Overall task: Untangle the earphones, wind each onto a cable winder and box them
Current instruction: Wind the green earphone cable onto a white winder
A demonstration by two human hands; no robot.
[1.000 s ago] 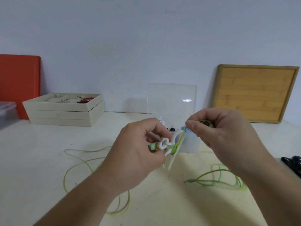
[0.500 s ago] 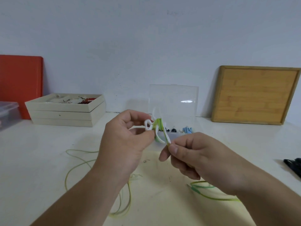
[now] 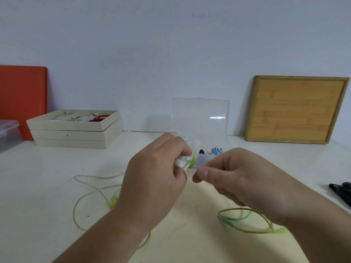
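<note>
White tabletop [image 3: 47, 186] against a pale wall, pretty plain setup. Dead centre of the frame is the white cable winder [image 3: 181, 162] with green earphone cable [image 3: 193, 161] wrapped on it, gripped in the curled fingers of the left hand [image 3: 153, 179]. The right hand [image 3: 237, 177] is just right of it, thumb and forefinger pinching the cable. Loose green loops lie on the table at lower right and mid left. A clear box [image 3: 200, 120] stands open right behind the hands, with cream trays [image 3: 76, 133] at left and a wooden board [image 3: 296, 109] at right.

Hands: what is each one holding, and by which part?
The left hand grips the white cable winder by one end; the right hand pinches the green earphone cable just beside the winder.
</note>
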